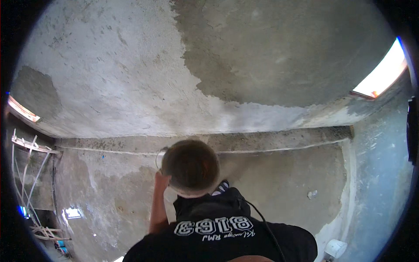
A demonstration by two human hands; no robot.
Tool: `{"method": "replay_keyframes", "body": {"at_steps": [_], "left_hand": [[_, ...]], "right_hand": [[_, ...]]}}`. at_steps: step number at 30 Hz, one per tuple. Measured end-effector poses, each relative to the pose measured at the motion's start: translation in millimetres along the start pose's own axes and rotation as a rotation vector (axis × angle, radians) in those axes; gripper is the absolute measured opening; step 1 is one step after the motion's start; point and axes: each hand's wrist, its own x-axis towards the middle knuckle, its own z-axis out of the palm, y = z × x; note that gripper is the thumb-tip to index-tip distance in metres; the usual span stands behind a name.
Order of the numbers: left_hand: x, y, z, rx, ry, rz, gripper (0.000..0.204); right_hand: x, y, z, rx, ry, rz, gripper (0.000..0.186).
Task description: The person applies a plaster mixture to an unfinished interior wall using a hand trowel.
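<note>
A round bucket (192,168) with a dark, stained inside hangs in front of my body, its mouth facing up toward me. My left hand (162,179) is closed on the near left side of its rim. A thin wire handle (158,160) loops out at the bucket's left. How far the fingers reach round the rim is hidden. What, if anything, lies at the bottom is too dark to make out. My right hand does not show. Below the bucket's right edge, one of my feet in a striped sandal (221,187) stands on the floor.
Ahead rises a plastered wall (122,74) with a darker grey patch (279,52). Wooden scaffolding (32,166) leans at the far left. A white container (335,248) stands at lower right, and a crumpled pale scrap (311,194) lies on the concrete floor (279,183).
</note>
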Motion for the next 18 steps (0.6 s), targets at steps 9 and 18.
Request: {"method": "replay_keyframes", "body": {"at_steps": [9,18], "left_hand": [[30,63,62,0.121,-0.039,0.290,0.038],[26,75,57,-0.374,-0.046,0.093,0.042]], "right_hand": [[-105,26,12,0.438,0.318,-0.556,0.043],[72,-259,-92,0.361,0.447,-0.216,0.046]]}}
